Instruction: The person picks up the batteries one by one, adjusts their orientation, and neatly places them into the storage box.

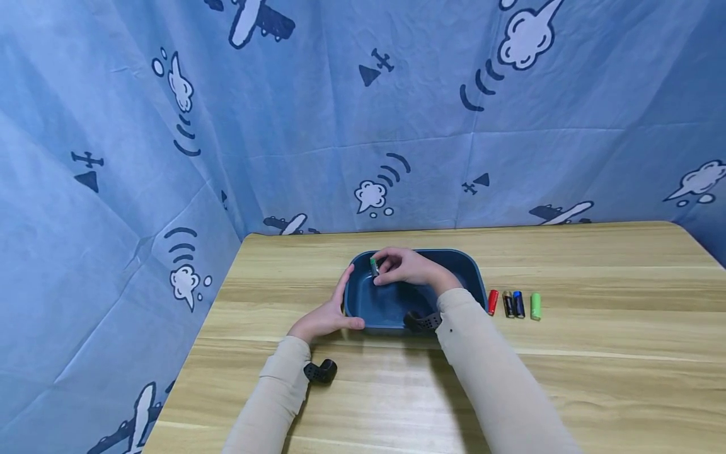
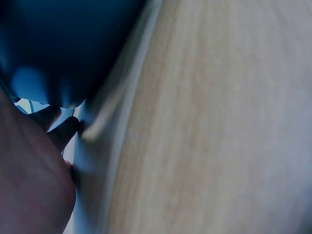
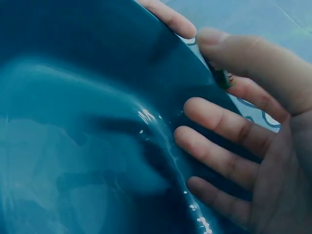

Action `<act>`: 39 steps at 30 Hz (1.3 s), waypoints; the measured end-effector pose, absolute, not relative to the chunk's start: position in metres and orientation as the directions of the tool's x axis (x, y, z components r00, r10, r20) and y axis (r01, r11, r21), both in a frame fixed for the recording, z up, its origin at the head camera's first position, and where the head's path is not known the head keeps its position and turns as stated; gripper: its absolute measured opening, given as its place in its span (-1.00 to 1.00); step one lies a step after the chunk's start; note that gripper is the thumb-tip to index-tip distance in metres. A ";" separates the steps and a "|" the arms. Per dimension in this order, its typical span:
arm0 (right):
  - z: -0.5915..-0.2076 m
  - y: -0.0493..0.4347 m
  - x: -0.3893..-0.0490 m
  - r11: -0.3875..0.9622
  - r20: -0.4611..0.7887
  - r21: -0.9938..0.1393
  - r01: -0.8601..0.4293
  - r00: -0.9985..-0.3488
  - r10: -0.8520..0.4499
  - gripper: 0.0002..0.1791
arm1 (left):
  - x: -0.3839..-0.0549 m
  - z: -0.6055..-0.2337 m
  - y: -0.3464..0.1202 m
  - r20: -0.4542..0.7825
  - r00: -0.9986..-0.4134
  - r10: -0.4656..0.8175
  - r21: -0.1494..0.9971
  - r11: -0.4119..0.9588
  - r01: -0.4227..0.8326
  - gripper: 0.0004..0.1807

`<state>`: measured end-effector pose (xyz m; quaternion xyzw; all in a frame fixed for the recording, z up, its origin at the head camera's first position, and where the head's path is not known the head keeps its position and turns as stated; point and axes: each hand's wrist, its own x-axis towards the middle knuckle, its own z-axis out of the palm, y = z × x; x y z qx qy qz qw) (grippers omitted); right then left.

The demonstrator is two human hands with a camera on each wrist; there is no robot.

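Note:
A dark blue plastic basin (image 1: 391, 309) sits on the wooden table. My right hand (image 1: 405, 268) is over its left half, pinching a small green and dark battery (image 1: 374, 267) between thumb and forefinger. In the right wrist view the battery (image 3: 222, 78) is mostly hidden behind the thumb, and the other fingers (image 3: 219, 122) are spread above the basin floor. My left hand (image 1: 329, 315) rests against the basin's left end, straight fingers along the side wall and thumb at the front corner. Its palm (image 2: 34, 170) is beside the basin's outer wall (image 2: 63, 53) in the left wrist view.
Right of the basin several batteries lie in a row: a red one (image 1: 493, 302), a black one (image 1: 508, 304), a blue one (image 1: 518, 304) and a light green one (image 1: 535, 306). A blue printed curtain (image 1: 317, 101) hangs behind and left of the table (image 1: 612, 353).

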<state>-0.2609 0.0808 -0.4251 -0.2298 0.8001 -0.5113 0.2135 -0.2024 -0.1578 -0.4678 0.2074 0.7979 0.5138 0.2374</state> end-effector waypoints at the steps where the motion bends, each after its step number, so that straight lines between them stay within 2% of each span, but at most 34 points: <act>1: -0.426 0.080 -0.261 0.384 -0.119 -0.912 -0.145 -0.802 -0.585 -0.40 | -0.203 -0.467 -0.158 -0.173 -0.797 0.579 0.918 0.388 0.083 0.40; 5: -0.431 0.077 -0.261 0.440 -0.170 -0.889 -0.126 -0.801 -0.574 -0.39 | -0.203 -0.465 -0.159 -0.183 -0.786 0.591 0.917 0.390 0.080 0.41; 21: -0.447 0.071 -0.262 0.580 -0.310 -0.813 -0.047 -0.809 -0.499 -0.40 | -0.198 -0.470 -0.158 -0.144 -0.821 0.552 0.913 0.395 0.106 0.32; 31: -0.454 0.069 -0.259 0.601 -0.391 -0.798 0.044 -0.798 -0.459 -0.39 | -0.201 -0.470 -0.159 -0.175 -0.799 0.575 0.917 0.391 0.081 0.37; 39: -0.453 0.068 -0.257 0.636 -0.425 -0.767 0.083 -0.808 -0.407 -0.40 | -0.197 -0.466 -0.157 -0.144 -0.812 0.565 0.919 0.382 0.102 0.32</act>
